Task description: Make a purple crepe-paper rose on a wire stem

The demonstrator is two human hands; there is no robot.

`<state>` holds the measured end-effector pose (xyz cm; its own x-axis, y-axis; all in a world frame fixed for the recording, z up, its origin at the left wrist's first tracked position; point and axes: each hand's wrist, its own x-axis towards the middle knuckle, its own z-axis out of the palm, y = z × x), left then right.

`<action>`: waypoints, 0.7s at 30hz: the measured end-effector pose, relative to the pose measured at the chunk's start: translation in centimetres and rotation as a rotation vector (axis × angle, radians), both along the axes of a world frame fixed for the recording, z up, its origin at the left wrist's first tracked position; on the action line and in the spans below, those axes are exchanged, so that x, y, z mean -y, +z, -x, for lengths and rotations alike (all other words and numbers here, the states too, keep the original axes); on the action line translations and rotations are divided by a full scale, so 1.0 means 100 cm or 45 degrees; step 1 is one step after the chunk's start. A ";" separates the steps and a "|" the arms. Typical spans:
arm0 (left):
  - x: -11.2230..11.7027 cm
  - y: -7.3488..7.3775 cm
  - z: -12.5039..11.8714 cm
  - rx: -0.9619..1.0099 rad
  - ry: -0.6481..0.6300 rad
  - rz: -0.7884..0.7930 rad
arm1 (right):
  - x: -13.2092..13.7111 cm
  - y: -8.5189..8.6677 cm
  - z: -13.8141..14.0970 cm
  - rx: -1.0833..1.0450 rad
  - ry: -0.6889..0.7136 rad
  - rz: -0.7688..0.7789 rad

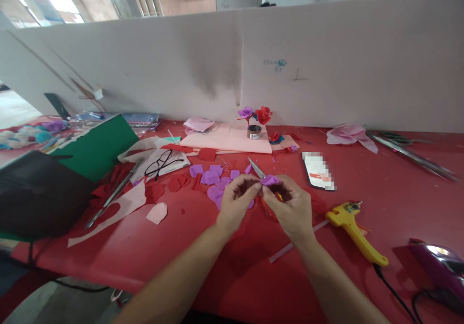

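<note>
Both my hands meet above the middle of the red table (398,193). My left hand (235,203) pinches one side of a small purple petal (270,180). My right hand (290,208) is closed on the petal's other side and also holds scissors (256,168), whose blades stick up and to the left. Loose purple petals (212,176) lie just behind my left hand, with red petals (179,182) beside them.
A yellow glue gun (357,234) lies right of my hands, with a phone (319,171) behind it and a purple appliance (440,266) at far right. Paper flowers in a small tin (254,121) stand at the back. Glasses (163,163), green and black sheets lie left.
</note>
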<state>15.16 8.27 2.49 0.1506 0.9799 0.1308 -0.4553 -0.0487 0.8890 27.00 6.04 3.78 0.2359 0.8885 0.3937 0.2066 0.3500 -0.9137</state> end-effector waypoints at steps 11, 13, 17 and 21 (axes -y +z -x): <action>0.000 0.001 -0.001 -0.107 0.053 -0.032 | 0.003 0.001 0.004 -0.172 0.068 0.043; -0.001 0.000 -0.001 -0.096 0.053 -0.025 | 0.003 0.001 0.003 -0.189 0.060 0.049; -0.001 -0.004 -0.002 -0.034 0.058 -0.005 | 0.004 0.002 0.003 -0.194 0.046 0.057; 0.000 -0.007 -0.001 -0.069 0.071 -0.052 | 0.004 0.002 0.004 -0.191 0.022 0.054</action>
<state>15.23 8.26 1.84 0.1037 0.9810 0.1639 -0.4022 -0.1094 0.9090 26.63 5.62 4.02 0.2736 0.9081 0.3171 0.0612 0.3126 -0.9479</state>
